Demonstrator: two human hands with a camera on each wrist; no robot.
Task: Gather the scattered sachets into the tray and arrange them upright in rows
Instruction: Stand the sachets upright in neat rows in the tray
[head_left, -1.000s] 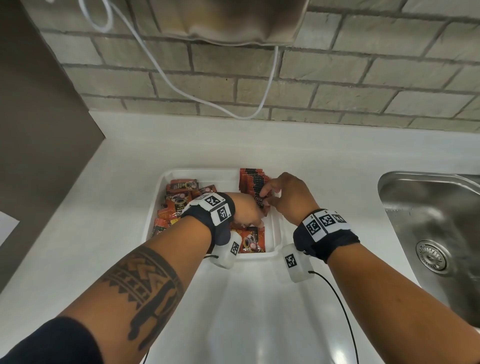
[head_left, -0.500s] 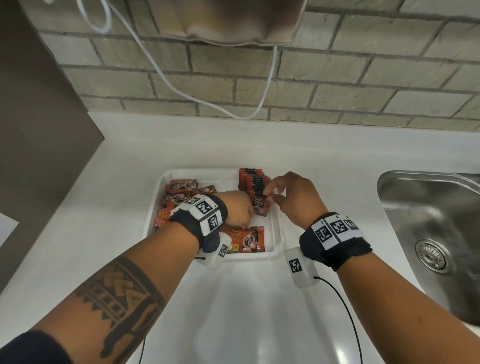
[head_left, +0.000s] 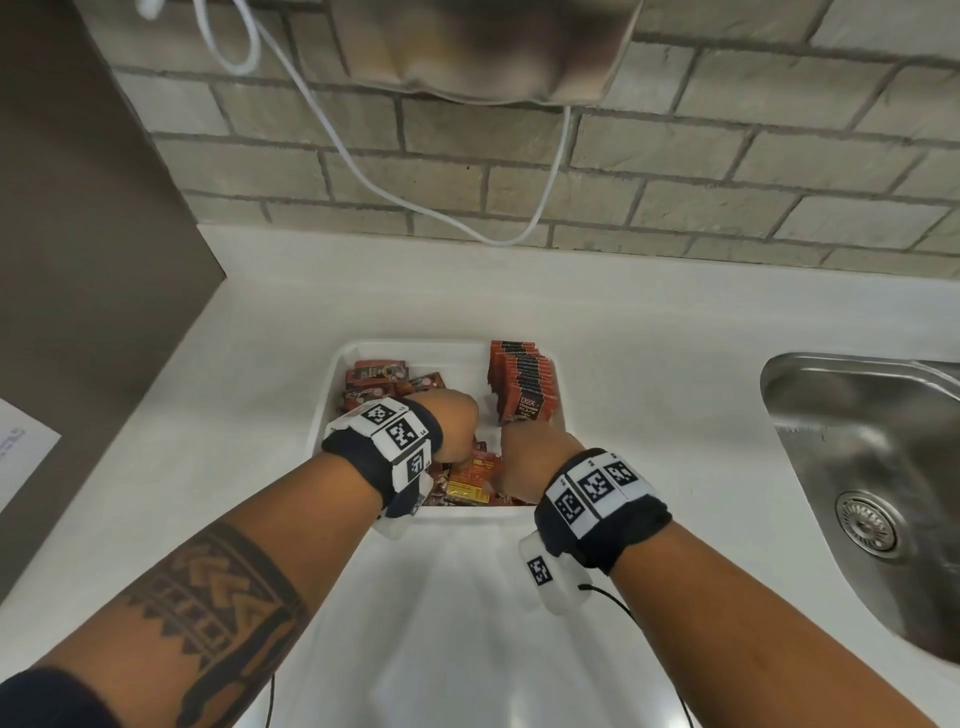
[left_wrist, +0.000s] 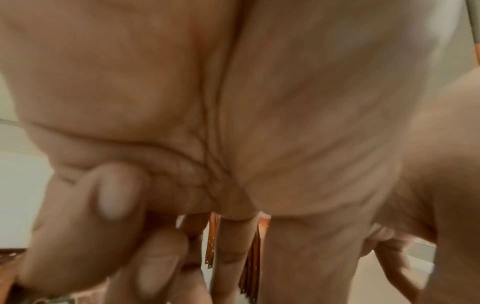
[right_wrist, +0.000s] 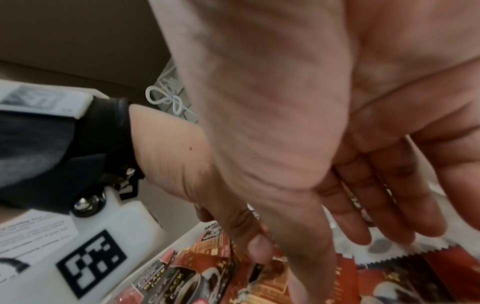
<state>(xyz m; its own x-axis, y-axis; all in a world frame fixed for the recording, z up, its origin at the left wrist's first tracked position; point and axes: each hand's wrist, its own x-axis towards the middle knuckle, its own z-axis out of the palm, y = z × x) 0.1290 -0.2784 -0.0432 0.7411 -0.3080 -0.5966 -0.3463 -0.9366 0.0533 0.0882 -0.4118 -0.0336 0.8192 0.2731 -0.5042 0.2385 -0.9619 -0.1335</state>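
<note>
From the head view, we saw a white tray (head_left: 332, 387) on the white table (head_left: 675, 364), with a row of sachets (head_left: 522, 382) standing upright along its right side and loose sachets (head_left: 376, 379) lying flat at its left and near end. The left hand (head_left: 454, 428) and the right hand (head_left: 530, 462) were both down inside the tray over the loose ones. A steel sink (head_left: 872, 467) sat to the right.

In the left wrist view, we saw the left hand (left_wrist: 233, 123) blurred, its fingers (left_wrist: 114, 197) curled, with thin sachet edges (left_wrist: 250, 261) showing between them; we could not tell whether they gripped any.

In the right wrist view, the right hand (right_wrist: 311, 144) reached down with its fingers (right_wrist: 405, 205) straight and relaxed above flat sachets (right_wrist: 213, 265), holding nothing.
</note>
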